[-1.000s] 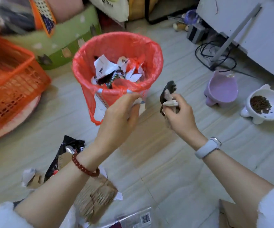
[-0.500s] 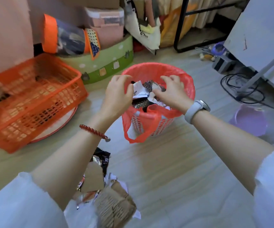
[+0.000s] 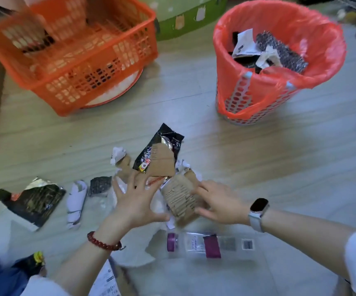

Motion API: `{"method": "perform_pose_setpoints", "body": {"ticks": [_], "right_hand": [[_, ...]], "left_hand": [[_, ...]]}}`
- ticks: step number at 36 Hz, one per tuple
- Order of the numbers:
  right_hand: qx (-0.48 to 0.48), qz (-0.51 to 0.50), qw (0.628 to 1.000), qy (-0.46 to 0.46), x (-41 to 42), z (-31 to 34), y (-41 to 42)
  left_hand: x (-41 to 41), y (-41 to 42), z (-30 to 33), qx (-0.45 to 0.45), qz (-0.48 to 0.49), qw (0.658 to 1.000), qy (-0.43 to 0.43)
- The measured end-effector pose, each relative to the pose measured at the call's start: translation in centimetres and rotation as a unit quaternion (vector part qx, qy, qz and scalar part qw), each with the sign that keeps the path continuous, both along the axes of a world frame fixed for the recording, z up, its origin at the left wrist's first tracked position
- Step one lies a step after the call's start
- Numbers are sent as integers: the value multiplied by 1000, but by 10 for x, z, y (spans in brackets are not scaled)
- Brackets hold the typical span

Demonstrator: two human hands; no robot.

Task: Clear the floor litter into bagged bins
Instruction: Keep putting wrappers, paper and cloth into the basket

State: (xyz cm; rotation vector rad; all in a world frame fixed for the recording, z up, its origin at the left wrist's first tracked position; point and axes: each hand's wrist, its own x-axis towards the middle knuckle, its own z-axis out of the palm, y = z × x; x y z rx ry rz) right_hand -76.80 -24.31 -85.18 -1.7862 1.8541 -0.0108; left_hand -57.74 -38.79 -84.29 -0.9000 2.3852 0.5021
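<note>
Left hand [image 3: 135, 201] spread on litter; right hand [image 3: 217, 202] grip clasps cardboard scrap [image 3: 180, 199].

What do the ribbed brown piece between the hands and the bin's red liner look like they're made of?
Ribbed brown piece: likely corrugated cardboard, matte, with its facing torn off so the parallel flutes show. Red liner: apparently thin plastic film, slightly glossy and translucent, wrinkled and draped over the perforated bin's rim.
</note>
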Motion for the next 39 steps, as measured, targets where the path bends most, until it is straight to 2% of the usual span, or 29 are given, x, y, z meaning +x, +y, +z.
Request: {"method": "perform_pose_setpoints", "body": {"ticks": [4, 7, 11, 14, 16, 21, 25, 30, 34, 36, 38, 39], "right_hand": [[20, 42, 999, -4, 28, -8, 19], [18, 50, 998, 16, 37, -10, 23], [-3, 18, 999, 42, 36, -10, 13], [-41, 38, 994, 94, 33, -8, -3], [-25, 59, 992, 112, 32, -8, -15], [21, 229, 959, 165, 47, -5, -51], [1, 289, 930, 229, 39, -4, -49], [-53, 207, 945, 246, -4, -12, -17], [11, 129, 955, 269, -35, -3, 9], [18, 82, 961, 265, -38, 1, 12], [32, -42, 987, 153, -28, 9, 9], [34, -140, 989, 36, -20, 15, 5]], "left_hand": [[27, 8, -20, -16, 6, 998, -60], [30, 9, -29, 4, 55, 997, -56], [37, 8, -28, -36, 85, 996, 14], [47, 6, -23, -43, 113, 989, 80], [51, 2, -18, -40, 120, 982, 138], [59, -8, 11, -25, 141, 954, 262], [54, -14, 35, -35, 163, 936, 311], [38, -22, 36, -31, 196, 927, 317], [24, -20, 23, -8, 240, 901, 362], [14, -16, 16, 0, 291, 875, 385], [3, -11, 10, 23, 390, 827, 405], [-3, -7, 9, 35, 441, 795, 415]]}}
